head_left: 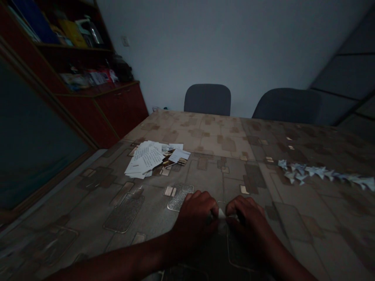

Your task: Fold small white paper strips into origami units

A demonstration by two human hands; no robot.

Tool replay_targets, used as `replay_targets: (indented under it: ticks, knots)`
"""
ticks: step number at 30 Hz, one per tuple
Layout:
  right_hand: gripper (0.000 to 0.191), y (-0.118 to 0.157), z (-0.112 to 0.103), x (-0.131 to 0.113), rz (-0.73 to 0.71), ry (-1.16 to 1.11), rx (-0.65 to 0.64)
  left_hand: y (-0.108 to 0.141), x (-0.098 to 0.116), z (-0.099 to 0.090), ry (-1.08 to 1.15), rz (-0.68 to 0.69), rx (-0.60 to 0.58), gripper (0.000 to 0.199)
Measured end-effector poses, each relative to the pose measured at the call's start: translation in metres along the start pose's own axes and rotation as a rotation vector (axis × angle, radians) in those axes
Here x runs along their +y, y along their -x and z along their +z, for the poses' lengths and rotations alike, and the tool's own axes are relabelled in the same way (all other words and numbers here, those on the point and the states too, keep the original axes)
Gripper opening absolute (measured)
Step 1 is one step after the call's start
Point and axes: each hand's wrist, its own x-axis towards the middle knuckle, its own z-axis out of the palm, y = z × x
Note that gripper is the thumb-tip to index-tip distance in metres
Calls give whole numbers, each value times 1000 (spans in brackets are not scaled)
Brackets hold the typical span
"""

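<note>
Closest to my feed, the left hand point(195, 222) and right hand point(247, 221) meet over the near edge of the counter point(205, 171), knuckles up and fingers curled inward. Between their fingertips I can make out a small white paper piece point(222, 213), mostly hidden by the fingers. I read both grips as clenched on it, pinching it from either side just above the counter's patterned surface. A speckled grey patch point(178, 197) in that pattern sits just beyond the left hand.

From the hands, at about 11 o'clock, loose white paper slips point(143, 160) lie fanned beside a small heap of photo-like cards point(175, 157). At about 2 o'clock, a long row of folded white paper pieces point(322, 173) runs out toward the right edge of my view, well apart from the hands.

Beyond the far edge of the counter, two dark chairs point(207, 99) point(287, 105) stand at 12 and 1 o'clock against a pale wall point(234, 43). At 10 o'clock, a reddish wooden cabinet point(123, 109) holds crowded shelves.
</note>
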Motion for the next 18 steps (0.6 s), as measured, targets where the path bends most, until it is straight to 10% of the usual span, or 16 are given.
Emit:
replay_targets:
  ticks: [12, 18]
  knots:
    - [14, -2, -8, 1, 23, -72, -79, 8, -8, 4, -412, 556, 20, 24]
    - [17, 7, -30, 8, -202, -161, -153, 10, -10, 2, -348, 558, 18, 21]
